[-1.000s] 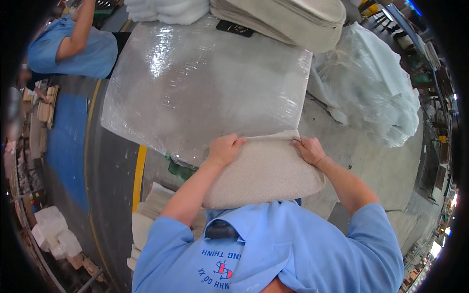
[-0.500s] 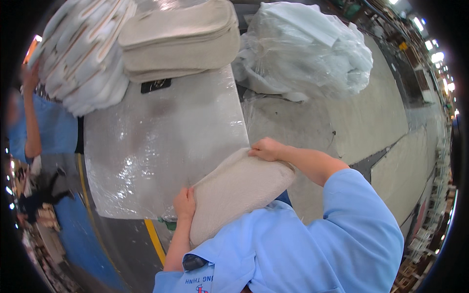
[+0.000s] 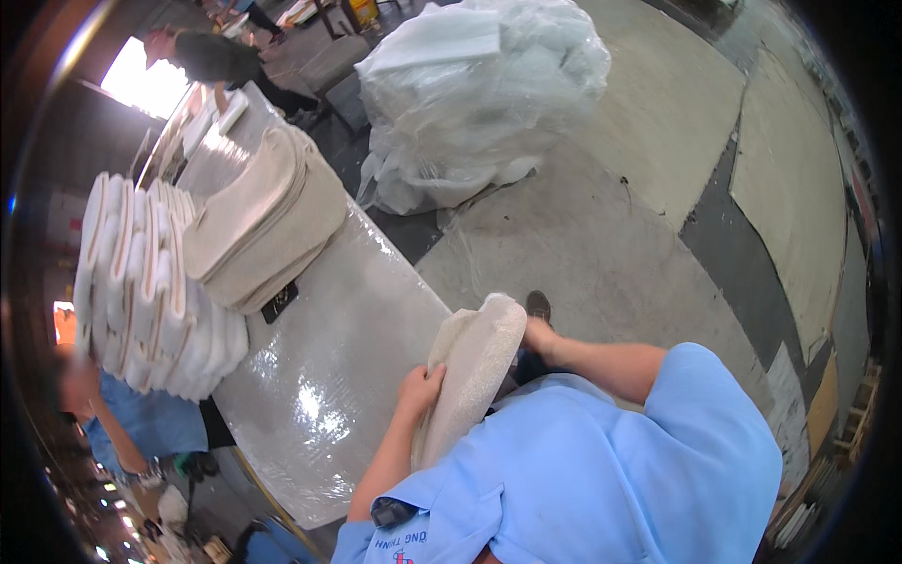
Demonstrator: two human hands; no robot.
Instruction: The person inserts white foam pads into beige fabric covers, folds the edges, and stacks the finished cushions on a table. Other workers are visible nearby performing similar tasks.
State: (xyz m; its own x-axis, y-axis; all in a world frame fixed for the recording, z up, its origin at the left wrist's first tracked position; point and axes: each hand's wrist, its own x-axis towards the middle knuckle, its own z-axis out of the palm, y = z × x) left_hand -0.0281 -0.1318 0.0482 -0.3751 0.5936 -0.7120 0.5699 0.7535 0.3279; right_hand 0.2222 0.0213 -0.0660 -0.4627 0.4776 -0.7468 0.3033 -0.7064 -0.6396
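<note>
A beige fabric cushion (image 3: 476,371) is held on edge against my body, above the near corner of the wrapped table. It looks padded, and a paler patch shows at its upper right corner. My left hand (image 3: 423,389) grips its left side, thumb on the fabric. At the opposite edge is my right hand (image 3: 537,336), closed on the cushion, its fingertips hidden behind it. Farther up the table lies a stack of flat beige covers (image 3: 268,221), with a small black item (image 3: 280,302) sticking out beneath.
A plastic-wrapped table (image 3: 329,376) stretches away to the upper left. Thick white padding sheets (image 3: 141,282) are piled at its left side, near a person in blue (image 3: 150,423). A large plastic-wrapped white bundle (image 3: 479,103) stands beyond on the floor. Another person (image 3: 221,58) stands at the far end.
My view has turned to the right, so the table now slants to the left. The cushion has tipped from lying broad and flat to standing on edge, and my hands have drawn closer together.
</note>
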